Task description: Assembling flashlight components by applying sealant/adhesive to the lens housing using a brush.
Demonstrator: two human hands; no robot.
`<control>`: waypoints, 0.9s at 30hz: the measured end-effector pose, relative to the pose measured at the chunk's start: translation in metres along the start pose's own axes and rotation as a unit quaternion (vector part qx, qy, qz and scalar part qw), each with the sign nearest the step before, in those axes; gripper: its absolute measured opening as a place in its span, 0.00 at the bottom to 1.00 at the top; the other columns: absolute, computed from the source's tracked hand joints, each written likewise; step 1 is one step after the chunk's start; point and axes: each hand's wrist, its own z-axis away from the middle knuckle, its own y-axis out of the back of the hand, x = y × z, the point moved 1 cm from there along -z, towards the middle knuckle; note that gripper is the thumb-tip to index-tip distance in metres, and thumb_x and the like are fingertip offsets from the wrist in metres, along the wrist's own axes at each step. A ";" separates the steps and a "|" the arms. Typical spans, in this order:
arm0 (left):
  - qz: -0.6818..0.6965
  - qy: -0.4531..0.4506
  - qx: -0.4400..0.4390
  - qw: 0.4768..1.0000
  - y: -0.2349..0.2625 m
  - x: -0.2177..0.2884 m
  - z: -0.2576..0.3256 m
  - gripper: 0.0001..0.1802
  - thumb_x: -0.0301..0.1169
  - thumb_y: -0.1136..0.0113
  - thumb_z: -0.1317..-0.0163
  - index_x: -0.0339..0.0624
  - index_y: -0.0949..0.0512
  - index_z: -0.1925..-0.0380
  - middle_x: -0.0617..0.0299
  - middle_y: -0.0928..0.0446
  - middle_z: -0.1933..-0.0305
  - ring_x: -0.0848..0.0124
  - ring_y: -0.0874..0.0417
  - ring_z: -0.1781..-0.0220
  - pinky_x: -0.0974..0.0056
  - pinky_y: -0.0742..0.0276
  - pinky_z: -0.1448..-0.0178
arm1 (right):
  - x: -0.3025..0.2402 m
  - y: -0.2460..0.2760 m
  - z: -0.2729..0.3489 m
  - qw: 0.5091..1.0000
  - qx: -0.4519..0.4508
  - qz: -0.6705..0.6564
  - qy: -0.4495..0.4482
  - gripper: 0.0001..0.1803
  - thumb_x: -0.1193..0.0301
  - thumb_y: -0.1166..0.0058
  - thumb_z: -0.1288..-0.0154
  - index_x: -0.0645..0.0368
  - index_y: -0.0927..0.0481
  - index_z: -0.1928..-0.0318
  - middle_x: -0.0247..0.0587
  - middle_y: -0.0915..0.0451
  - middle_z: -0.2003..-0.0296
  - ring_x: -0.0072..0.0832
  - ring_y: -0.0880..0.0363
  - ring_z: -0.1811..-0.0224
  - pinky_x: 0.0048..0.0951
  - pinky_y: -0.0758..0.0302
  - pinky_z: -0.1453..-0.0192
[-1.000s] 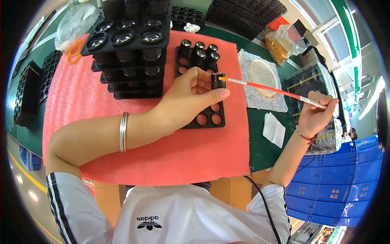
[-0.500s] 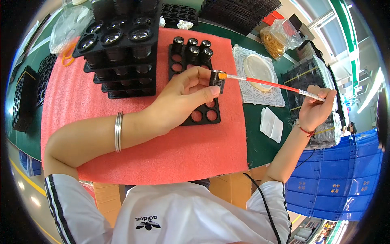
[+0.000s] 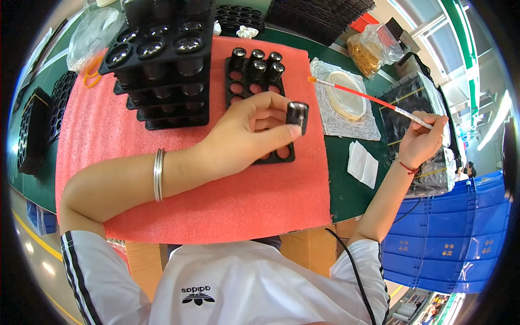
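Note:
My left hand (image 3: 246, 130) pinches a shiny black cylinder (image 3: 297, 117) between thumb and fingers, above a black tray with round holes (image 3: 236, 86). Several similar black cylinders (image 3: 257, 70) with glossy tops stand in the tray's far holes. In my right hand (image 3: 425, 138) is a thin paintbrush (image 3: 374, 98) with a red handle, gripped near its rear end. Its orange bristles point left, over the edge of the red foam mat, apart from the cylinder. A round, shallow, pale dish (image 3: 346, 96) lies on a printed cloth or paper just below the brush.
Stacked black trays with lens-topped pieces (image 3: 157, 70) stand on the red foam mat (image 3: 216, 216), left of my hand. A folded white paper (image 3: 362, 165) lies on the green table. A bag of yellow rubber bands (image 3: 371, 51) sits at the far right, blue bins (image 3: 444, 238) beyond the table.
The brush tip has moved off the cylinder, up and to the right. My left hand has shifted the cylinder slightly right and tilted it.

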 end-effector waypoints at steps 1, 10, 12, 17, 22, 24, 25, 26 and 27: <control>-0.002 -0.024 -0.009 1.000 -0.002 0.000 0.002 0.15 0.26 0.43 0.43 0.39 0.31 0.56 0.62 0.26 0.56 0.74 0.25 0.54 0.67 0.28 0.48 | 0.000 -0.002 0.000 1.000 0.006 0.015 0.001 0.22 0.60 0.61 0.30 0.62 0.30 0.79 0.42 0.30 0.86 0.25 0.34 0.84 0.24 0.36 0.75; -0.383 -0.395 -0.015 0.835 -0.007 0.058 0.023 0.13 0.23 0.37 0.58 0.37 0.25 0.69 0.60 0.24 0.69 0.68 0.21 0.66 0.68 0.27 0.62 | 0.003 -0.002 0.001 0.996 0.046 0.075 -0.010 0.22 0.61 0.62 0.31 0.63 0.28 0.79 0.43 0.28 0.85 0.23 0.34 0.86 0.19 0.37 0.78; -0.448 -0.499 0.042 0.741 -0.003 0.074 0.021 0.14 0.25 0.35 0.63 0.37 0.24 0.71 0.59 0.24 0.71 0.65 0.22 0.69 0.67 0.29 0.64 | 0.003 -0.002 0.001 0.996 0.045 0.078 -0.012 0.22 0.62 0.62 0.31 0.63 0.28 0.78 0.42 0.28 0.85 0.23 0.34 0.86 0.19 0.36 0.78; -0.627 -0.534 0.109 0.556 0.009 0.125 0.024 0.14 0.30 0.35 0.59 0.39 0.24 0.70 0.61 0.24 0.73 0.67 0.24 0.73 0.68 0.32 0.64 | -0.006 0.001 0.001 0.992 0.065 0.112 -0.011 0.22 0.61 0.62 0.31 0.63 0.28 0.78 0.41 0.28 0.85 0.22 0.34 0.86 0.18 0.37 0.79; -0.634 -0.376 0.196 0.647 0.032 0.140 0.026 0.14 0.34 0.36 0.54 0.36 0.24 0.70 0.58 0.23 0.75 0.67 0.22 0.72 0.68 0.30 0.61 | 0.001 -0.003 0.003 0.992 0.067 0.109 -0.013 0.22 0.62 0.61 0.31 0.62 0.28 0.79 0.40 0.28 0.85 0.20 0.34 0.86 0.17 0.37 0.80; -0.639 -0.324 0.203 0.667 0.037 0.142 0.025 0.14 0.34 0.36 0.54 0.36 0.24 0.71 0.57 0.23 0.75 0.65 0.21 0.71 0.67 0.29 0.62 | 0.000 0.000 0.001 0.992 0.066 0.105 -0.009 0.22 0.62 0.61 0.31 0.62 0.28 0.79 0.40 0.28 0.85 0.20 0.34 0.86 0.17 0.37 0.80; -0.649 -0.309 0.200 0.666 0.035 0.144 0.026 0.14 0.34 0.36 0.54 0.35 0.24 0.71 0.56 0.22 0.74 0.64 0.20 0.71 0.66 0.28 0.62 | 0.000 0.001 0.001 0.992 0.068 0.107 -0.008 0.22 0.62 0.61 0.31 0.61 0.28 0.79 0.40 0.28 0.84 0.20 0.34 0.86 0.17 0.37 0.80; -0.659 -0.295 0.196 0.664 0.034 0.146 0.027 0.14 0.34 0.36 0.54 0.35 0.24 0.71 0.55 0.22 0.74 0.63 0.20 0.70 0.65 0.28 0.63 | 0.000 0.002 0.000 0.992 0.071 0.108 -0.006 0.22 0.62 0.61 0.31 0.61 0.28 0.79 0.40 0.27 0.84 0.20 0.34 0.87 0.17 0.37 0.80; -0.653 -0.280 0.199 0.675 0.042 0.144 0.023 0.14 0.35 0.36 0.53 0.35 0.24 0.71 0.55 0.22 0.74 0.63 0.20 0.70 0.65 0.28 0.63 | 0.000 0.002 0.000 0.991 0.072 0.110 -0.005 0.22 0.62 0.60 0.31 0.61 0.28 0.79 0.40 0.27 0.84 0.19 0.34 0.87 0.16 0.38 0.81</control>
